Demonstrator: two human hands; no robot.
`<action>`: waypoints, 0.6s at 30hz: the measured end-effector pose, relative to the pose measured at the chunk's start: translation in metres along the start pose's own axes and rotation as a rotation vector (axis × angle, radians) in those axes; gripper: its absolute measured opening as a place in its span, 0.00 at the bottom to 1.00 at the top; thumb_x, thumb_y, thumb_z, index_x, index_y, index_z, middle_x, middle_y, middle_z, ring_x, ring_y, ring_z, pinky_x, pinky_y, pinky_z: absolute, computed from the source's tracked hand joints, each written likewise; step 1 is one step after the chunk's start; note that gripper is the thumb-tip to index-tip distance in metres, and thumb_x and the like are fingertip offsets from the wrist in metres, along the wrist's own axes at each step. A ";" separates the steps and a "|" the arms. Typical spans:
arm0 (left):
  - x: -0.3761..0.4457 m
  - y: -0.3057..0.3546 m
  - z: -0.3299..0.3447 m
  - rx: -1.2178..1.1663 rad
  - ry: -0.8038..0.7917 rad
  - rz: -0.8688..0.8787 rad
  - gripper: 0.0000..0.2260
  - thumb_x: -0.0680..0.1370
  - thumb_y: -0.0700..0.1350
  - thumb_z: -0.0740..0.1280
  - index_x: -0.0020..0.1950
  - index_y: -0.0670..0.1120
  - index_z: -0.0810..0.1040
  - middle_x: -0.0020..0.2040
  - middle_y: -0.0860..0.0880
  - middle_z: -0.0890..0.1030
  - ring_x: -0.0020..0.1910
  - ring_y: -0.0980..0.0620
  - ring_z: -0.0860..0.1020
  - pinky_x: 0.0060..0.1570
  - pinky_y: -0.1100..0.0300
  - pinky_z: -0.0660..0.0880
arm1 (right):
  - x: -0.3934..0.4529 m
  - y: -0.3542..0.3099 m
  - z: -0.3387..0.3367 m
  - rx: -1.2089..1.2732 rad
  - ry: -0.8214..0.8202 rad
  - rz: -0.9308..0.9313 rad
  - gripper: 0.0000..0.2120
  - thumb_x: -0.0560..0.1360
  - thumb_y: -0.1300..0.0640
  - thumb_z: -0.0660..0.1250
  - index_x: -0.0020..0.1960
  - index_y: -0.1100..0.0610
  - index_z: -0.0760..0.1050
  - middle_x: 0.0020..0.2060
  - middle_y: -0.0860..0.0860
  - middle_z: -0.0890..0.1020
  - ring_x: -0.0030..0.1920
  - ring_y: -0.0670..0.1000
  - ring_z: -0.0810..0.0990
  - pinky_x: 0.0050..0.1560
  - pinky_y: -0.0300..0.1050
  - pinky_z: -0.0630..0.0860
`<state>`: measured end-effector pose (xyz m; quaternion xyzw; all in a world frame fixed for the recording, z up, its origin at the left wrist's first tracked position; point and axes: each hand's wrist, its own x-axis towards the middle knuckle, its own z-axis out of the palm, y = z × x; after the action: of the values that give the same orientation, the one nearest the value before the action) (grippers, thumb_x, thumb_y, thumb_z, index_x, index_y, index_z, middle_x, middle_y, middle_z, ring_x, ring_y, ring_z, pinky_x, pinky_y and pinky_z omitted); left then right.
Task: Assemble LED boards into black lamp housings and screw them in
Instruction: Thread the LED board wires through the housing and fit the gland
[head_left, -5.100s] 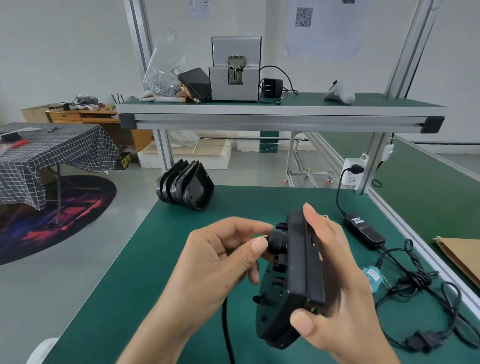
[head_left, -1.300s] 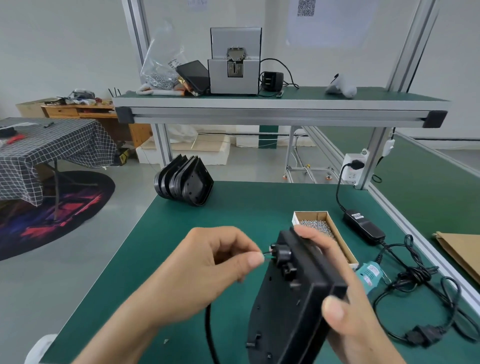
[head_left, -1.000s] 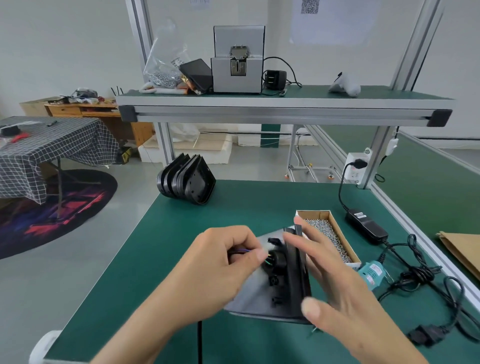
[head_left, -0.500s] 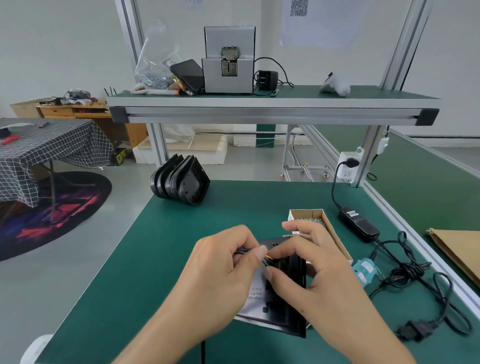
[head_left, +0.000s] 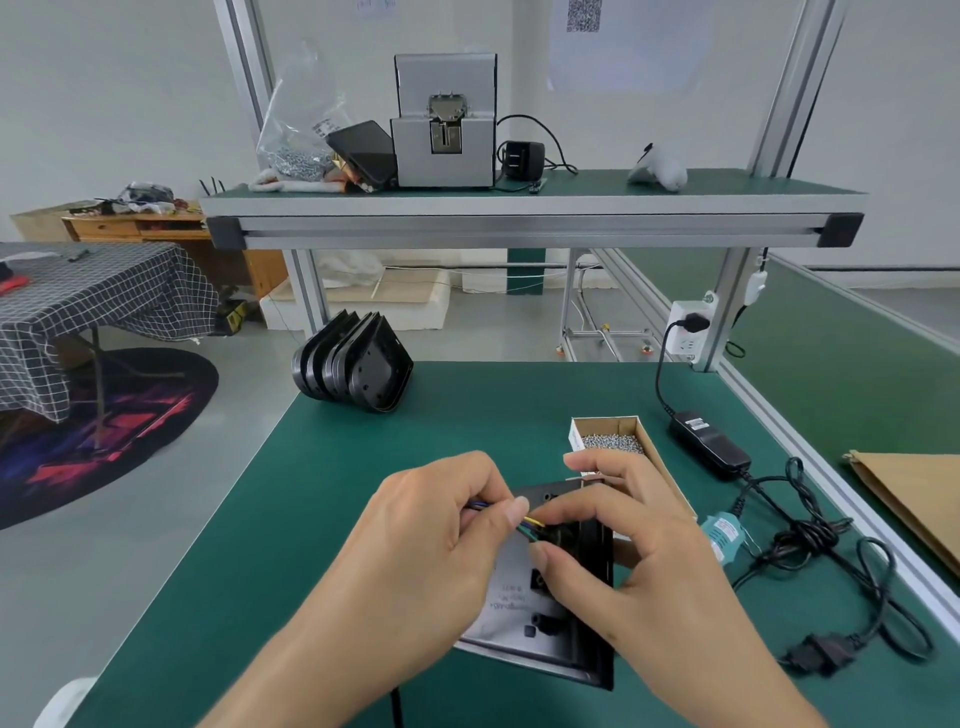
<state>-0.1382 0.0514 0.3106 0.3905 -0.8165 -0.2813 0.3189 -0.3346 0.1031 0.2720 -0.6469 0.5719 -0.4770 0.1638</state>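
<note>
I see the left hand (head_left: 431, 540) pinching thin coloured wires (head_left: 527, 525) — thumb against forefinger. The right hand (head_left: 623, 545) curls on the black housing (head_left: 566, 623), lying near on the green table (head_left: 322, 493), fingertips meeting the wires.

Lamp housing (head_left: 566, 618) lowered from upright to table; right hand (head_left: 639, 551) shifted onto wires (head_left: 527, 522).

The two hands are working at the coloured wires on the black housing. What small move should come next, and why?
Probably the left hand should keep drawing the coloured wires through the black housing. It pinches them right where they meet the housing, and the right hand steadies that part on the green table. No LED board is visible in the housing yet.
</note>
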 end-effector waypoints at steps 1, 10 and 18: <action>0.000 0.000 -0.001 0.021 -0.018 0.001 0.09 0.82 0.52 0.67 0.43 0.52 0.76 0.25 0.54 0.68 0.26 0.56 0.64 0.30 0.53 0.74 | -0.001 0.000 0.000 -0.006 -0.003 0.003 0.10 0.69 0.44 0.76 0.50 0.36 0.83 0.65 0.36 0.73 0.68 0.44 0.74 0.62 0.51 0.77; 0.002 0.002 -0.013 0.121 -0.098 0.039 0.10 0.83 0.52 0.67 0.42 0.56 0.73 0.29 0.58 0.74 0.29 0.56 0.70 0.32 0.63 0.68 | -0.004 0.001 -0.003 -0.037 -0.066 0.026 0.11 0.69 0.45 0.77 0.51 0.36 0.84 0.65 0.34 0.72 0.66 0.44 0.75 0.60 0.48 0.77; 0.009 -0.005 -0.006 -0.110 0.035 0.003 0.13 0.83 0.54 0.66 0.42 0.49 0.75 0.28 0.57 0.65 0.29 0.57 0.63 0.30 0.59 0.67 | -0.010 0.014 -0.006 0.350 -0.192 -0.052 0.28 0.74 0.52 0.73 0.73 0.41 0.75 0.76 0.40 0.69 0.78 0.45 0.67 0.75 0.42 0.68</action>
<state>-0.1356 0.0397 0.3136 0.3762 -0.7947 -0.3184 0.3544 -0.3466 0.1095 0.2598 -0.6656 0.4452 -0.5094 0.3152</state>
